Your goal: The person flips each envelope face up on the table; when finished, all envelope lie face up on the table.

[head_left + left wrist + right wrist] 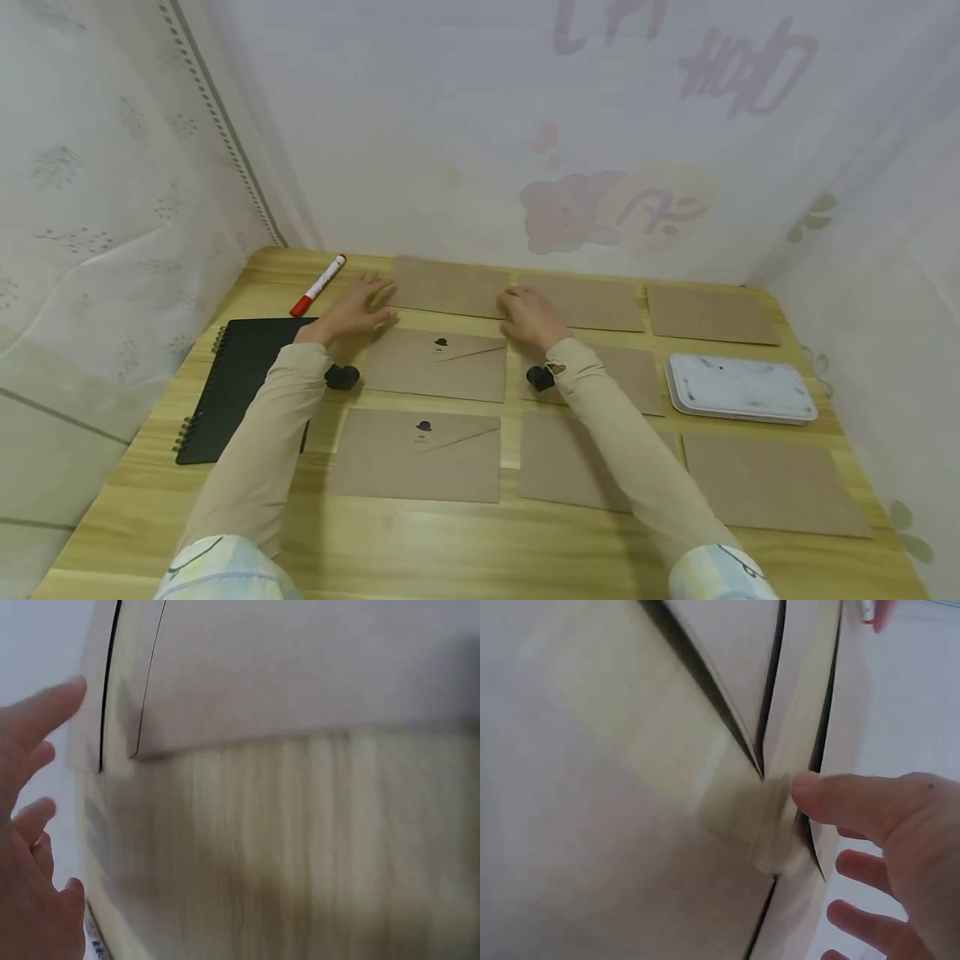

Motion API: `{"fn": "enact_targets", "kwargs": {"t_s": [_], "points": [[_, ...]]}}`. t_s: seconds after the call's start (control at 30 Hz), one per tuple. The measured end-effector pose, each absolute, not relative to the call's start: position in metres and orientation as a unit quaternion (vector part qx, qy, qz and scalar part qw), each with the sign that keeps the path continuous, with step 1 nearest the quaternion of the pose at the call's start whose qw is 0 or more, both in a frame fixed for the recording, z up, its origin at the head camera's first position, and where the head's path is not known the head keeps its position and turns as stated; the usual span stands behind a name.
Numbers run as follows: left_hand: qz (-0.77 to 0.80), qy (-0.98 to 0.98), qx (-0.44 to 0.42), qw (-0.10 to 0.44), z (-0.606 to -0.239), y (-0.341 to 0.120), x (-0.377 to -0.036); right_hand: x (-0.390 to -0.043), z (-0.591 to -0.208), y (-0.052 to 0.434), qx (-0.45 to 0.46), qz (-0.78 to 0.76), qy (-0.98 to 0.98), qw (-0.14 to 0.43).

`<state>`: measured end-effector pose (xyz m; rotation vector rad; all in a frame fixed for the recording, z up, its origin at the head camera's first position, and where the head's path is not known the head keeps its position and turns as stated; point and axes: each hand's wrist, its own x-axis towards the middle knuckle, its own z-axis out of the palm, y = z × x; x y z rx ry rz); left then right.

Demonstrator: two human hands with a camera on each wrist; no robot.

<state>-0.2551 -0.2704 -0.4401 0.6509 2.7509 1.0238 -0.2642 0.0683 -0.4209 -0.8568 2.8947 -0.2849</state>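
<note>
Kraft-paper envelopes lie in rows on the wooden table. My right hand (531,317) is over the right end of the back-left envelope (450,287), its thumb (829,796) right at the envelope's edge and its other fingers loosely bent and apart. Close to the left end of that envelope, my left hand (354,310) hovers with fingers spread and nothing in them. Below the hands lie a middle-row envelope (431,375) with a printed black hat and another envelope (622,371), partly hidden by the right forearm.
Left of the envelopes are a black spiral notebook (240,375), partly under the left forearm, and a red-and-white marker (318,286). A white flat case (738,387) sits at the right, between two envelopes. White printed curtains (420,133) border the wooden table (405,542).
</note>
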Motion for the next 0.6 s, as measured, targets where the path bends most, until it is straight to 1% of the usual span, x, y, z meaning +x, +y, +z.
{"fn": "enact_targets", "kwargs": {"t_s": [0.13,0.33,0.6], "points": [[0.323,0.921,0.212,0.06,-0.45,-0.263,-0.261,-0.273,-0.42,0.069,-0.292,-0.062,0.95,0.086],[0.28,0.939,0.188,0.068,-0.455,-0.256,-0.262,-0.278,-0.421,0.07,-0.314,-0.058,0.944,0.085],[0.253,0.95,0.179,0.036,-0.454,-0.251,-0.265,-0.281,-0.416,0.066,-0.297,-0.092,0.944,0.11]]}}
